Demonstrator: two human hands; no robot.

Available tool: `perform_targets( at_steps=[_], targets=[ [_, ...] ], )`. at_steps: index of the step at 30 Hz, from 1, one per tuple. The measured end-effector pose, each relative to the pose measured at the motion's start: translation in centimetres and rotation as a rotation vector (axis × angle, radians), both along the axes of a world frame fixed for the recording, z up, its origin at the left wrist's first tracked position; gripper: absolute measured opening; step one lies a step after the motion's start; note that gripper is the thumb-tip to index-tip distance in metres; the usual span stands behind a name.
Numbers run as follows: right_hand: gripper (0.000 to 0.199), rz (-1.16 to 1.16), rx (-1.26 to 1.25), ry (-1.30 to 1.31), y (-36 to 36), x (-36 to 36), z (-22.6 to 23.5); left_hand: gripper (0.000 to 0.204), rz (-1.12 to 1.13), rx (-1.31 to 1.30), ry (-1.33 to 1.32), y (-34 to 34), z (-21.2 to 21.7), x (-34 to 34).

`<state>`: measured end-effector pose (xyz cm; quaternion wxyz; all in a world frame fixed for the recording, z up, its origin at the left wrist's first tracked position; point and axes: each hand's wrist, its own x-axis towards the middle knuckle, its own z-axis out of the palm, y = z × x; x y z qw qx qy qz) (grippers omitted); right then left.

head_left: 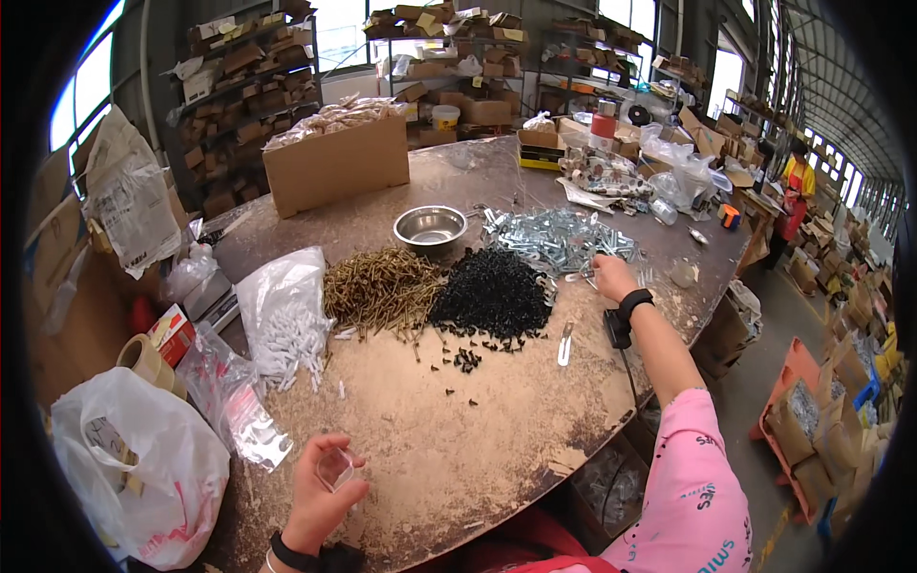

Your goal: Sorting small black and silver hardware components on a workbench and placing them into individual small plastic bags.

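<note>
My left hand (320,492) is curled near the front edge of the table, its thumb and fingers around a small clear plastic bag (335,469). Stretched out to the right, my right hand (614,277) has its fingertips drawn together at the near edge of a heap of silver metal pieces (549,234); what they pinch is too small to make out. One flat slotted metal piece (565,346) lies apart, nearer me. Left of the silver heap are a pile of black screws (492,294) and a pile of brass-coloured screws (380,286). White plastic wall plugs (289,339) spill from a white bag (280,277).
A steel bowl (430,229) stands behind the screw piles. Farther back is a cardboard box (339,164) full of packets. A white carrier bag (143,468) and tape roll (148,361) crowd the left edge. Another person (793,196) stands far right. A cable (630,377) hangs by my right wrist.
</note>
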<state>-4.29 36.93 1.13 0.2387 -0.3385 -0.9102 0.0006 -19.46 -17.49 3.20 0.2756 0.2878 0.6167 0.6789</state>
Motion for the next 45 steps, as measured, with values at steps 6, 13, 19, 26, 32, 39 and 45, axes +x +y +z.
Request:
perform_targets(
  at_steps=[6, 13, 19, 26, 32, 39, 45],
  targets=[
    [0.012, -0.029, -0.005, -0.187, 1.0, 0.0, -0.3, 0.053, 0.014, -0.038, -0.018, 0.1, 0.2, -0.2],
    [0.011, 0.123, -0.558, 0.090, -5.5, 5.8, 3.9, 0.053, 0.009, -0.010, -0.036, 0.3, 0.2, 0.1],
    [0.006, 0.519, -0.312, -0.053, -12.0, 7.7, 3.7, 0.051, -0.002, -0.012, -0.009, 0.0, 0.0, 0.2],
    [0.022, 0.587, -0.147, -0.136, -13.8, 7.2, 1.5, 0.050, -0.014, 0.011, 0.003, -0.2, 0.1, 0.2],
    [0.018, 0.511, -0.078, -0.005, -14.4, 3.9, 2.7, 0.048, 0.007, -0.005, 0.029, 0.1, 0.3, 0.5],
    [0.009, 0.292, 0.062, -0.242, -13.6, 0.4, 1.7, 0.049, -0.013, -0.006, 0.070, -0.2, 0.5, 0.5],
    [0.004, 0.305, 0.135, -0.124, -16.4, -0.4, 3.9, 0.052, -0.097, -0.017, 0.203, -0.1, -1.1, -0.7]
  ],
)
